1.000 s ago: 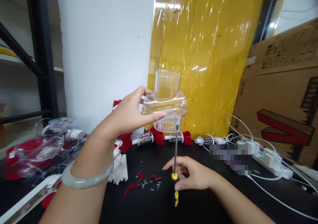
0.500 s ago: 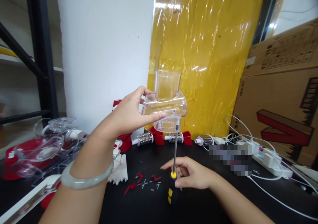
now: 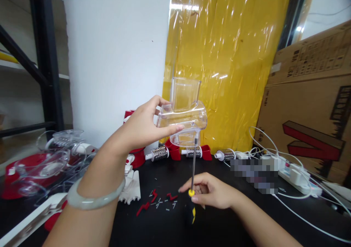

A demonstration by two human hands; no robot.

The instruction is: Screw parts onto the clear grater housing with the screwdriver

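A clear plastic grater housing (image 3: pixel 184 117), with a square chute on top, is gripped at its left end by my left hand (image 3: pixel 155 119), thumb across the front. Below it, my right hand (image 3: pixel 207 192) has thumb and fingers closed around the upper handle of a yellow-and-black screwdriver (image 3: pixel 193 166). The screwdriver stands upright, its shaft reaching up to the underside of the housing near a small post on the right. Whether a screw sits at its tip is too small to tell. On the black table below lie small red plastic pieces (image 3: pixel 172 197) and several loose screws (image 3: pixel 159 203).
Metal grater drums (image 3: pixel 160 153) and red parts line the table's back. Clear and red parts (image 3: pixel 41 166) pile up at left, beside white plastic pieces (image 3: pixel 131 186). White cables and a power strip (image 3: pixel 297 177) lie at right, before a cardboard box (image 3: pixel 304 119).
The screwdriver handle has turned, its yellow marks now facing another way, and my right fingers have shifted slightly on it. The housing and my left hand stay almost still.
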